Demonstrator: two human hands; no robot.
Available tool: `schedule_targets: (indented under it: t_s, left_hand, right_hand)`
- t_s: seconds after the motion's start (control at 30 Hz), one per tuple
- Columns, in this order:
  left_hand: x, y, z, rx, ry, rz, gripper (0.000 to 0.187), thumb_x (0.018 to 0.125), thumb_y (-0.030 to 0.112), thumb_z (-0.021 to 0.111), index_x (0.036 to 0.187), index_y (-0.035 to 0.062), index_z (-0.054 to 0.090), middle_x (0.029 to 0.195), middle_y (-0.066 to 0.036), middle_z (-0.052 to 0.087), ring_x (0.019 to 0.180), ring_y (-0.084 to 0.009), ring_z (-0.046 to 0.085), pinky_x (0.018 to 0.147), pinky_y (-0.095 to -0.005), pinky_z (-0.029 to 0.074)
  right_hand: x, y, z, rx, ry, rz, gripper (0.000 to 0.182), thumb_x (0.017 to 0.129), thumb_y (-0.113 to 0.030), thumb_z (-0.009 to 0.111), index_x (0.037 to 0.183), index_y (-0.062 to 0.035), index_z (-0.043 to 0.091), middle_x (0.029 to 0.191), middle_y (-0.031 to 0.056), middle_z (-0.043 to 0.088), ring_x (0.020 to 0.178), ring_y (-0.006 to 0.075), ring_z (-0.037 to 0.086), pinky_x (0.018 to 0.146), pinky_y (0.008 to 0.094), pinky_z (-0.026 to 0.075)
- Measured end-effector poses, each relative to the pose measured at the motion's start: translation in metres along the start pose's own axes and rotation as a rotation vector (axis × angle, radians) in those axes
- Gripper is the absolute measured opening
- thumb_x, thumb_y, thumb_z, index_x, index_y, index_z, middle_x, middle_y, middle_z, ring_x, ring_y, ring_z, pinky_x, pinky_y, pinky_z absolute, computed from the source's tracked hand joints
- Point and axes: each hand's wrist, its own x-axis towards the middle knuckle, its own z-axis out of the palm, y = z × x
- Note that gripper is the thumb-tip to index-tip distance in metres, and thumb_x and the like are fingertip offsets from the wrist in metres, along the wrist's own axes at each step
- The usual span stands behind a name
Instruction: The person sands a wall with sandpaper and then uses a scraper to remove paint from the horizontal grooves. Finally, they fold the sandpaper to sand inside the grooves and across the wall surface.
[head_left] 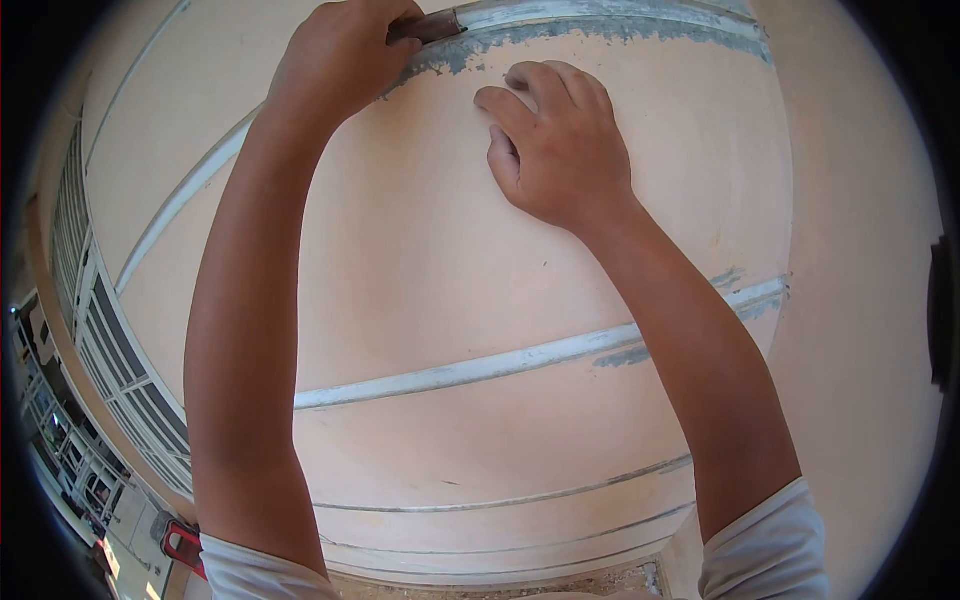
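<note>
At the top of the view, my left hand (345, 55) is closed around a small brown piece that looks like folded sandpaper (438, 26). It presses this against a pale raised strip (560, 12) on the wall, along a ragged grey patch (600, 32). Much of the brown piece is hidden by my fingers. To the right and a little lower, my right hand (560, 140) rests near or on the peach wall (400, 260). Its fingers are apart and slightly bent, with nothing in them.
Another pale strip (480, 368) crosses the wall lower down, with grey smears (622, 357) by its right part. Thinner grooves (500, 506) run below. A barred window or gate (120, 350) and a red chair (183, 545) are at the left. The wall turns a corner at the right.
</note>
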Motion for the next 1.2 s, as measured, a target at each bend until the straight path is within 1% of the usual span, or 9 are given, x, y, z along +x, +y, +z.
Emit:
schedule_targets:
  t_s: [0.17, 0.23, 0.47, 0.53, 0.57, 0.67, 0.87, 1.03, 1.2]
  left_hand:
    - [0.0, 0.009, -0.011, -0.083, -0.216, -0.119, 0.022, 0.093, 0.023, 0.071, 0.1, 0.003, 0.078, 0.092, -0.014, 0.076, 0.082, -0.0261, 0.07, 0.078, -0.0374, 0.055]
    - [-0.006, 0.003, 0.008, 0.025, 0.078, 0.049, 0.021, 0.093, 0.023, 0.069, 0.094, 0.0038, 0.079, 0.089, -0.014, 0.075, 0.083, -0.0261, 0.07, 0.08, -0.0387, 0.055]
    - [0.024, 0.024, 0.029, -0.06, 0.075, 0.112, 0.023, 0.094, 0.023, 0.068, 0.088, 0.0038, 0.078, 0.09, -0.016, 0.074, 0.082, -0.028, 0.07, 0.08, -0.0407, 0.055]
    - [0.043, 0.041, 0.039, 0.054, 0.276, 0.305, 0.021, 0.093, 0.022, 0.068, 0.086, 0.0052, 0.078, 0.086, -0.015, 0.074, 0.077, -0.0286, 0.07, 0.076, -0.0395, 0.056]
    - [0.046, 0.049, 0.035, 0.039, 0.088, 0.135, 0.02, 0.091, 0.023, 0.069, 0.084, 0.007, 0.079, 0.081, -0.014, 0.073, 0.073, -0.0293, 0.069, 0.072, -0.0389, 0.056]
    - [0.028, 0.013, 0.047, -0.048, 0.27, 0.334, 0.021, 0.091, 0.024, 0.07, 0.083, 0.0073, 0.079, 0.079, -0.014, 0.073, 0.072, -0.0296, 0.069, 0.072, -0.0388, 0.056]
    - [0.076, 0.081, 0.064, 0.062, 0.371, 0.409, 0.027, 0.091, 0.029, 0.069, 0.083, 0.0051, 0.077, 0.084, -0.016, 0.073, 0.077, -0.0324, 0.071, 0.075, -0.0429, 0.056]
    - [0.036, 0.068, 0.027, 0.01, 0.115, 0.217, 0.023, 0.09, 0.027, 0.07, 0.084, 0.006, 0.079, 0.082, -0.014, 0.075, 0.075, -0.0289, 0.07, 0.072, -0.0394, 0.056]
    - [0.061, 0.084, 0.041, -0.048, 0.205, 0.249, 0.023, 0.091, 0.025, 0.07, 0.083, 0.0053, 0.078, 0.083, -0.015, 0.075, 0.078, -0.0292, 0.07, 0.076, -0.0405, 0.055]
  right_hand:
    - [-0.001, 0.004, 0.0, 0.03, -0.001, -0.004, 0.031, 0.078, -0.017, 0.073, 0.109, -0.0172, 0.07, 0.116, 0.0066, 0.061, 0.114, 0.0275, 0.055, 0.102, 0.0454, 0.044]
    - [-0.001, 0.005, 0.001, 0.037, 0.003, -0.003, 0.031, 0.078, -0.017, 0.072, 0.109, -0.0173, 0.07, 0.115, 0.0064, 0.061, 0.113, 0.0275, 0.056, 0.101, 0.0454, 0.045]
    - [-0.002, 0.004, 0.002, 0.033, 0.007, 0.009, 0.026, 0.077, -0.016, 0.072, 0.103, -0.0169, 0.069, 0.113, 0.0051, 0.061, 0.11, 0.0271, 0.056, 0.098, 0.0447, 0.046]
    - [0.0, 0.003, 0.001, 0.034, 0.012, 0.003, 0.026, 0.077, -0.017, 0.072, 0.102, -0.0169, 0.069, 0.113, 0.005, 0.061, 0.109, 0.027, 0.056, 0.098, 0.0447, 0.046]
    - [0.0, 0.004, 0.0, 0.039, 0.015, -0.001, 0.025, 0.077, -0.017, 0.072, 0.102, -0.0168, 0.069, 0.112, 0.005, 0.061, 0.108, 0.0269, 0.056, 0.097, 0.0447, 0.046]
    - [-0.002, 0.006, 0.003, 0.049, 0.035, -0.01, 0.026, 0.076, -0.017, 0.072, 0.102, -0.017, 0.069, 0.112, 0.005, 0.061, 0.108, 0.0266, 0.055, 0.098, 0.0443, 0.046]
    - [-0.002, 0.004, 0.0, 0.069, 0.038, 0.028, 0.024, 0.075, -0.017, 0.072, 0.099, -0.0159, 0.07, 0.112, 0.0052, 0.062, 0.107, 0.0255, 0.056, 0.099, 0.0438, 0.045]
    - [-0.011, 0.01, -0.005, 0.112, 0.061, -0.033, 0.02, 0.076, -0.016, 0.072, 0.096, -0.0146, 0.071, 0.112, 0.0063, 0.064, 0.11, 0.0265, 0.057, 0.103, 0.0447, 0.045]
    - [-0.012, 0.009, -0.009, 0.153, 0.031, -0.028, 0.021, 0.076, -0.016, 0.072, 0.097, -0.0139, 0.07, 0.117, 0.0073, 0.064, 0.119, 0.0292, 0.057, 0.107, 0.0465, 0.044]
